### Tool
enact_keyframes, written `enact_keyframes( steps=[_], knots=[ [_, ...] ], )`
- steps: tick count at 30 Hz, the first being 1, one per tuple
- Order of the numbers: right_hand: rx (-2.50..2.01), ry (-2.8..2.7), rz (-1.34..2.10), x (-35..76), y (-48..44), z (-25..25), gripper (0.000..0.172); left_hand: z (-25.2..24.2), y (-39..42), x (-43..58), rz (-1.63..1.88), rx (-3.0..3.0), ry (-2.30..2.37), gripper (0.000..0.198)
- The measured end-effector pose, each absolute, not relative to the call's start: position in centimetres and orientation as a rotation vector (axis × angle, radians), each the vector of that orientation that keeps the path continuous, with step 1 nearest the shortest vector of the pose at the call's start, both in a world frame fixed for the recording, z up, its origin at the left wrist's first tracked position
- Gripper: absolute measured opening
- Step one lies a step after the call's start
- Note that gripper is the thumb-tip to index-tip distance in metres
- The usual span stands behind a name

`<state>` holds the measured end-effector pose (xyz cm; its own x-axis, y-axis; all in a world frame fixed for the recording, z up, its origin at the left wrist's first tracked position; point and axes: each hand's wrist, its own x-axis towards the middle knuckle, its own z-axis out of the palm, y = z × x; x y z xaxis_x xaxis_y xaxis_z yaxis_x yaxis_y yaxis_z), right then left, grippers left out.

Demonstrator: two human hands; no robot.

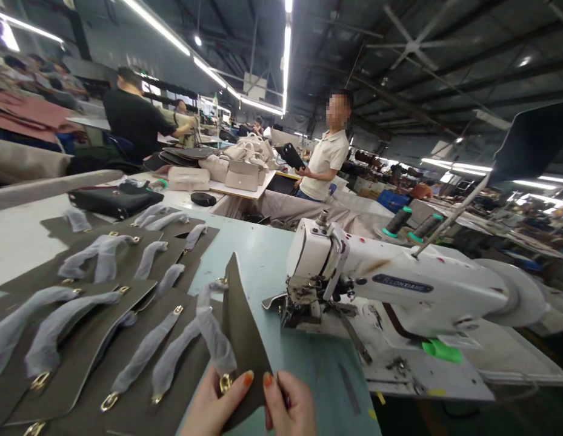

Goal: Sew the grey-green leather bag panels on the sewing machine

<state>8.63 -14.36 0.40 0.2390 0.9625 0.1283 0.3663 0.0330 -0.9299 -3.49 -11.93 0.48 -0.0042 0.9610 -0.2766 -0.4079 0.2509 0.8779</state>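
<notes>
Panels of dark olive-grey leather-like sheet (pixel 81 357), each carrying a strap wrapped in pale protective film (pixel 147 348) with a gold buckle (pixel 109 401) at its end, lie overlapped in rows across the left of the pale blue-green worktable (pixel 263 254). Just right of them, at the bottom edge, the left hand (pixel 215 409) and the right hand (pixel 290 406) both pinch one olive-grey panel with a film-wrapped strap (pixel 242 339), thumbs on top, holding it upright on edge above the table, its pointed corner up. It looks light and thin, stiff enough to stand from a pinch at the low edge yet likely to flex if bent; the film on its strap looks slippery and loose, so the bare panel edge near the gold ring (pixel 225 383) seems the surer hold, away from the metal, which could scuff. Further right stands a white industrial sewing machine (pixel 399 284), its needle area close to the held panel, with two dark thread cones (pixel 413 224) behind it. As for containers, a black handbag (pixel 113 200) rests at the far left of the table and cream handbags (pixel 240 169) are stacked on a table beyond; what is inside them cannot be seen. A person in a cream shirt (pixel 326 157) stands behind, holding a dark piece.
</notes>
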Motion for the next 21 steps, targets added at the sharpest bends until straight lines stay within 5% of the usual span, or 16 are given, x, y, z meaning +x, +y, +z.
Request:
enact_keyframes(
  steps=[8, 21],
  knots=[
    [-1.38, -1.231, 1.134, 10.7, -10.1, 3.3, 0.05, 3.2, -6.0, -1.9, 1.055, 0.7, 0.932, 0.033],
    [-1.418, -0.9, 1.098, 11.2, -6.3, 0.0, 0.047, 2.5, 0.9, 0.0, 0.883, 0.761, 0.917, 0.036]
  ],
)
